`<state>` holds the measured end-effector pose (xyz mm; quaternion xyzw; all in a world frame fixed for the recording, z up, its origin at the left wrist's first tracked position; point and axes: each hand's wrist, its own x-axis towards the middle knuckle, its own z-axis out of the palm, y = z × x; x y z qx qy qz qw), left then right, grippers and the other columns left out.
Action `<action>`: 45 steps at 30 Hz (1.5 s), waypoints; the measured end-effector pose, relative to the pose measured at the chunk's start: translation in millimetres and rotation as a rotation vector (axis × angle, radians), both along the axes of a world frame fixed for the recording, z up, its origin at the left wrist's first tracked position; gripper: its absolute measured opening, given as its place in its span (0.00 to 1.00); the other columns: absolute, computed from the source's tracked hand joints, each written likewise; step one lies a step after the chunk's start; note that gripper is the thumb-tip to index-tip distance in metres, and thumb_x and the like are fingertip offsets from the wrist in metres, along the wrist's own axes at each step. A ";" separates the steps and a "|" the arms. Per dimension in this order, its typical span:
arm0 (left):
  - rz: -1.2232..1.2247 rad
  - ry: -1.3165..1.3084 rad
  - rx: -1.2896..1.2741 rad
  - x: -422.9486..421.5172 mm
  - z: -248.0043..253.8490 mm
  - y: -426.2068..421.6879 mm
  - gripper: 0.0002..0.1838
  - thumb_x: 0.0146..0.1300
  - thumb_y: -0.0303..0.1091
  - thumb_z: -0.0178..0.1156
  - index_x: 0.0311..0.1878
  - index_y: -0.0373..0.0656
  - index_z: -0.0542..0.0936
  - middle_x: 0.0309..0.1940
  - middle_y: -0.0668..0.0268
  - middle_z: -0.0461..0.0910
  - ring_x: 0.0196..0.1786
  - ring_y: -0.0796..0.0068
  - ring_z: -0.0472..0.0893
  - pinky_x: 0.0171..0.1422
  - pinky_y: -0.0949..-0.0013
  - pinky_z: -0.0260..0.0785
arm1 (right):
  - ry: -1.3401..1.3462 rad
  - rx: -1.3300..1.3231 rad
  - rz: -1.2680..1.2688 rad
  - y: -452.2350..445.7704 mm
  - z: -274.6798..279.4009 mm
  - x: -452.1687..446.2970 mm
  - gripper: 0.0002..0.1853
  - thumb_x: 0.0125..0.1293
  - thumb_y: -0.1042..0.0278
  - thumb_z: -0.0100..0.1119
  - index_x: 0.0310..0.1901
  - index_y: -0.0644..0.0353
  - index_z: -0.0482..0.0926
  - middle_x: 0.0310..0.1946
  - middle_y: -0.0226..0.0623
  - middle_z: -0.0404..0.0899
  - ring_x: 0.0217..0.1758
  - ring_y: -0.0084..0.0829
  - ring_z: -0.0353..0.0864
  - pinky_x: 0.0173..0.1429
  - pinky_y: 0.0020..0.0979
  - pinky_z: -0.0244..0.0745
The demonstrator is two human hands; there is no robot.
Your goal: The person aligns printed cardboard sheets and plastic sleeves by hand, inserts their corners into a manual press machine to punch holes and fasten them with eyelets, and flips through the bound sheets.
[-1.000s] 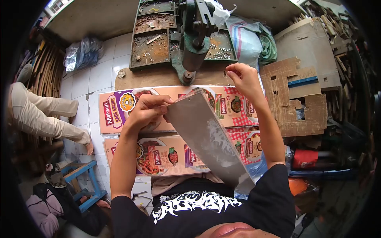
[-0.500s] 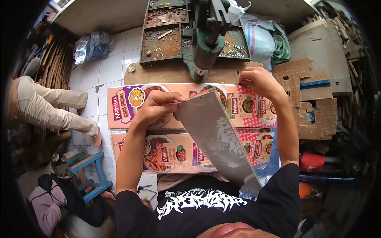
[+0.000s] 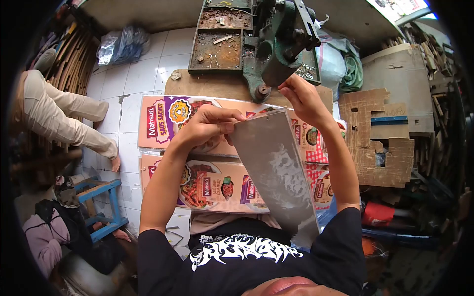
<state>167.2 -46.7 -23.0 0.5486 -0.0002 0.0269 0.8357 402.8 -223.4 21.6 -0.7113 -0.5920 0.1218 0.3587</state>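
Note:
My left hand (image 3: pixel 210 127) pinches the top corner of a long grey sheet (image 3: pixel 276 163), which slants down toward my lap and has a small hole near its top edge. Close to the press's lower post, my right hand (image 3: pixel 301 96) is raised with thumb and fingertips together; anything between them is too small to make out. The green press (image 3: pixel 281 59) stands over a round metal die (image 3: pixel 262 92). Beneath my hands lie printed food banners in two rows, an upper banner (image 3: pixel 154 118) and a lower banner (image 3: pixel 217 190).
A divided tray (image 3: pixel 217 47) of small metal parts is behind the board (image 3: pixel 212 85). Cut cardboard (image 3: pixel 390 148) and a white sack (image 3: pixel 330 61) are at the right. Another person's legs (image 3: pixel 69 113) and a blue stool (image 3: pixel 111 202) are at the left.
My right hand dipped toward the printed banner, then rose and moved in beside the press die. The grey sheet hangs more steeply, still in my left hand. The camera view has shifted.

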 end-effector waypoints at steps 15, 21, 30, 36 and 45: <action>-0.042 0.047 -0.005 -1.7 6.2 2.7 0.17 0.64 0.23 0.60 0.55 0.39 0.82 0.32 0.67 0.83 0.31 0.82 0.82 0.36 0.79 0.73 | 0.081 0.020 -0.060 9.7 -3.6 -8.6 0.13 0.73 0.64 0.54 0.52 0.63 0.78 0.37 0.40 0.79 0.38 0.31 0.81 0.45 0.30 0.74; 0.019 -0.007 0.015 2.1 10.1 -1.3 0.18 0.64 0.26 0.59 0.58 0.34 0.78 0.28 0.67 0.81 0.29 0.79 0.83 0.34 0.78 0.75 | 0.960 -0.149 -0.063 -87.4 19.6 -31.1 0.29 0.76 0.49 0.49 0.67 0.66 0.65 0.43 0.40 0.80 0.44 0.27 0.81 0.50 0.30 0.76; 0.017 0.077 0.058 8.1 14.7 -6.9 0.23 0.66 0.33 0.62 0.62 0.35 0.74 0.35 0.63 0.84 0.32 0.78 0.83 0.36 0.76 0.77 | 0.442 -0.261 -0.289 -149.7 2.8 -109.6 0.35 0.69 0.79 0.55 0.75 0.65 0.53 0.57 0.48 0.75 0.47 0.29 0.80 0.52 0.27 0.74; 0.159 0.224 0.108 23.2 30.0 -19.5 0.16 0.69 0.29 0.58 0.56 0.33 0.75 0.34 0.63 0.84 0.31 0.81 0.82 0.34 0.77 0.76 | 0.122 -0.095 -0.266 -131.1 8.5 -95.6 0.30 0.72 0.72 0.52 0.72 0.70 0.57 0.63 0.60 0.71 0.65 0.47 0.74 0.68 0.35 0.65; 0.244 0.070 0.060 45.7 7.5 -6.8 0.21 0.67 0.29 0.62 0.60 0.32 0.73 0.39 0.62 0.84 0.36 0.78 0.82 0.43 0.76 0.76 | 0.251 -0.088 -0.343 -112.2 5.9 -63.5 0.28 0.70 0.75 0.54 0.70 0.66 0.63 0.61 0.50 0.77 0.50 0.26 0.80 0.53 0.26 0.74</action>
